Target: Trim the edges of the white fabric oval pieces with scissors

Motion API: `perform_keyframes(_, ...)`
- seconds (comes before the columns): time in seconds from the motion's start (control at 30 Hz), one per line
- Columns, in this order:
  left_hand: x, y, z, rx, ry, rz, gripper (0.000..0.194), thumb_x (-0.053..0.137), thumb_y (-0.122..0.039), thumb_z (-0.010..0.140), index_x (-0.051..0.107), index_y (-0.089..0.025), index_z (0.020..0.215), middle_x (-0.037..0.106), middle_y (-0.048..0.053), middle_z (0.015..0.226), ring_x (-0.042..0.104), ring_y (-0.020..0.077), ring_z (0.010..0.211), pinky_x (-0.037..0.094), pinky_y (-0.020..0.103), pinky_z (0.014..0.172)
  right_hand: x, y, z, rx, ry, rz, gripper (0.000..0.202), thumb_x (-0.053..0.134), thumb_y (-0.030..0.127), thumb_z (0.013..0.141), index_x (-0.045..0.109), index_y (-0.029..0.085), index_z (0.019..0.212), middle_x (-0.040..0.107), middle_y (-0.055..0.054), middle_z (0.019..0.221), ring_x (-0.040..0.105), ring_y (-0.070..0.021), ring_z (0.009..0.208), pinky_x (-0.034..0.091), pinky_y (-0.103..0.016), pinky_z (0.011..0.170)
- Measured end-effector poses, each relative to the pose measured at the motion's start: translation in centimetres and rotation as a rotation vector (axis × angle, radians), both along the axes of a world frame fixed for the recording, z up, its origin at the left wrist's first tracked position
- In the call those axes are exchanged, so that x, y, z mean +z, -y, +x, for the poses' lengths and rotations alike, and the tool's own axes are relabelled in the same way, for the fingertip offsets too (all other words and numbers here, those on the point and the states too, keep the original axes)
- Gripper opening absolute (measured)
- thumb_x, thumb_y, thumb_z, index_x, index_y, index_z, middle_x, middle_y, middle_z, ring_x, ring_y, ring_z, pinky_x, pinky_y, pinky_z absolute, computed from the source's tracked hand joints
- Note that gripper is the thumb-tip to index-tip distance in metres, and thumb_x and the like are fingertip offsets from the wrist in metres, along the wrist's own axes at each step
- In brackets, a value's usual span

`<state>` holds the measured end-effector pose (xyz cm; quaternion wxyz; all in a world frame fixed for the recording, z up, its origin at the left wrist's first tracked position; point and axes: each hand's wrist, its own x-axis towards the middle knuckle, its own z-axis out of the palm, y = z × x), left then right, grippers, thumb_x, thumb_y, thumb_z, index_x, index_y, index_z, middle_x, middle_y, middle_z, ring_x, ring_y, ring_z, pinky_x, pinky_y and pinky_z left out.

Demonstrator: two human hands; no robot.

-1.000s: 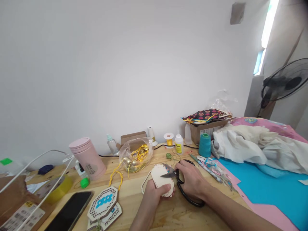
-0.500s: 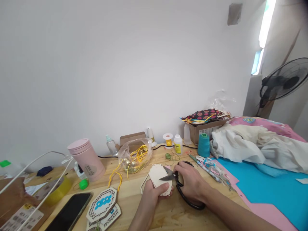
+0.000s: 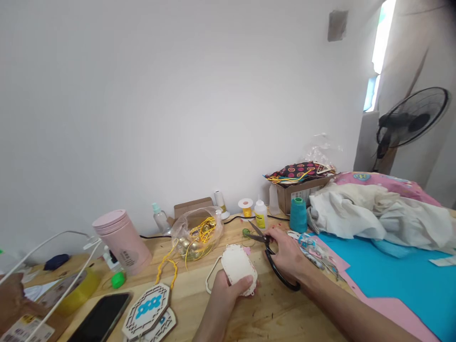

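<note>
My left hand (image 3: 228, 294) grips a flat cream plaque (image 3: 237, 263) with rounded ends and a notched rim, its thumb across the lower face. A bit of pink shows behind the plaque's edges. Black-handled scissors (image 3: 262, 239) are in my right hand (image 3: 285, 251), blades spread and pointing up-left, apart from the plaque. A thin pale frame (image 3: 211, 275) lies on the table just left of the plaque. Beyond the blades sits a small coil of green thread (image 3: 246, 232).
A clear bag (image 3: 197, 235) of gold bells and yellow cord stands behind my hands. Octagonal wooden ornaments (image 3: 146, 308), a phone (image 3: 101, 316) and a pink cup (image 3: 123, 242) are on the left. A glue bottle (image 3: 261, 214), teal thread cone (image 3: 298, 216) and blue sheet (image 3: 384, 275) are right.
The scissors have moved off the plaque, up and to the right, with their blades still spread. My left hand keeps its hold on the plaque. The view has shifted slightly.
</note>
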<state>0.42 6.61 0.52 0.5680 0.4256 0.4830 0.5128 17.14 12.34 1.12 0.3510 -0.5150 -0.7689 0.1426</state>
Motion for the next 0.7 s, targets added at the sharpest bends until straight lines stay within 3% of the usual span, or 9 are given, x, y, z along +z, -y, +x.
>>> perform_keyframes(0.23, -0.9, -0.5, 0.0, 0.118, -0.167, -0.003, 0.032, 0.071, -0.037, 0.054, 0.064, -0.009, 0.069, 0.066, 0.006, 0.060, 0.058, 0.0175, 0.057, 0.045, 0.026, 0.051, -0.4, 1.0, -1.0, 0.160, 0.045, 0.047, 0.027, 0.053, 0.014, 0.059, 0.057, 0.020, 0.086, 0.053, -0.004, 0.081, 0.048, -0.0184, 0.078, 0.037, -0.026, 0.067)
perform_keyframes(0.37, -1.2, -0.8, -0.1, 0.098, -0.144, 0.033, 0.034, 0.070, -0.035, 0.056, 0.063, -0.012, 0.078, 0.068, 0.006, 0.075, 0.060, 0.0174, 0.068, 0.047, 0.026, 0.061, -0.4, 1.2, -1.1, 0.172, 0.093, 0.014, 0.024, 0.057, 0.021, 0.061, 0.058, 0.019, 0.086, 0.054, -0.004, 0.082, 0.049, -0.0187, 0.079, 0.037, -0.026, 0.067)
perform_keyframes(0.53, -1.2, -0.8, -0.1, 0.000, -0.059, -0.029, 0.039, 0.067, -0.037, 0.058, 0.055, -0.013, 0.087, 0.067, 0.006, 0.066, 0.060, 0.0182, 0.051, 0.042, 0.025, 0.039, -0.3, 0.9, -1.1, 0.134, 0.153, -0.002, 0.027, 0.058, 0.026, 0.061, 0.059, 0.019, 0.087, 0.055, -0.005, 0.082, 0.049, -0.0192, 0.079, 0.036, -0.026, 0.067)
perform_keyframes(0.7, -0.9, -0.7, -0.1, -0.009, -0.005, -0.060, 0.033, 0.069, -0.031, 0.054, 0.059, -0.011, 0.078, 0.065, 0.005, 0.053, 0.057, 0.0167, 0.043, 0.040, 0.024, 0.038, -0.7, 0.7, -1.0, 0.111, 0.171, -0.016, 0.027, 0.056, 0.024, 0.062, 0.058, 0.020, 0.088, 0.056, -0.004, 0.084, 0.051, -0.0182, 0.079, 0.036, -0.025, 0.066)
